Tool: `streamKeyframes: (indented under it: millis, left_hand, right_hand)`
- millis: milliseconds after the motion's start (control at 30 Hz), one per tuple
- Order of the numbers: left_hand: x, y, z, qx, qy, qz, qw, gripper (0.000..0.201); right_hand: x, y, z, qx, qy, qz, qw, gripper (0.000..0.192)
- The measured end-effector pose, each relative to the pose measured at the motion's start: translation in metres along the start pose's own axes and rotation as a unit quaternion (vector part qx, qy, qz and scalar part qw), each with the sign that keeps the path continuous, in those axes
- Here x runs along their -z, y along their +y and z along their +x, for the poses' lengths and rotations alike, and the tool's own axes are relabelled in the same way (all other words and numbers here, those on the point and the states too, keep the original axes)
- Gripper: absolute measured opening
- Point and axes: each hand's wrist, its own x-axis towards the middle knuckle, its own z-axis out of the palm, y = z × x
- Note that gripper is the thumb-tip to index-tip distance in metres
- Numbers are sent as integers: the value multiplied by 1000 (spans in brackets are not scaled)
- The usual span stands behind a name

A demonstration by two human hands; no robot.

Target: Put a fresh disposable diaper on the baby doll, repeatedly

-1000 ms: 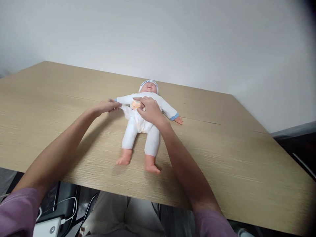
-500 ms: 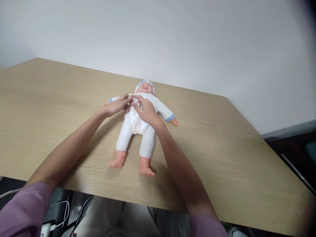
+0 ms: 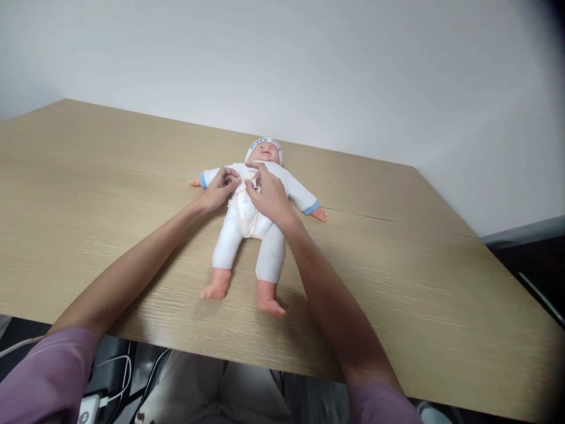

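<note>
Head view: doll [image 3: 227,238] flat on its back, approx mid-counter, head twd far edge, feet twd the person, arms out to the sides. White diaper [image 3: 249,217] sits around its hips, over the white suit. Counter [image 3: 410,277] is light wood grain, w/ a thin seam running past the doll's hands.

L hand [image 3: 219,189] at the diaper's upper edge, on the L side of the pic: thumb + index tips close tog., rest curled. Can't tell if they're pinching diaper or just touching, contact pt too small. R hand [image 3: 272,197] lies over the doll's torso, thumb and index spread w/ a gap btwn, index reaching twd the chest. Bit of white material btwn thumb and the curled fingers; can't confirm a grip.

Handling (my est.): doll prob. light, soft cloth body, firmer plastic-looking head/hands/feet, so torso gives under pressure and may slide a bit on smooth wood. Diaper prob. v. light, floppy, papery; easy to crumple, could tear if yanked at a corner. Best hold: pinch the waist edge near its side corners, other palm flat on the belly to steady. For the doll itself, take the torso, not a limb.
</note>
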Motion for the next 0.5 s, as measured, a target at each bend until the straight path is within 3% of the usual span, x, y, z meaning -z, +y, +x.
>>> streamKeyframes:
  millis: [167, 300, 400, 500]
  left_hand:
    - [-14, 16, -15, -70, 126, 114, 983, 20]
    - [-35, 51, -57, -170, 173, 234, 942, 14]
    - [-44, 73, -97, -194, 79, 294, 933, 27]
    - [-40, 80, -131, -154, -51, 362, 918, 35]
  right_hand:
    - [-2, 0, -2, 19, 78, -3, 997, 51]
    - [8, -19, -24, 42, 146, 7, 988, 44]
    - [19, -39, -65, 50, 150, 61, 986, 22]
    - [30, -52, -116, 17, 74, 126, 989, 9]
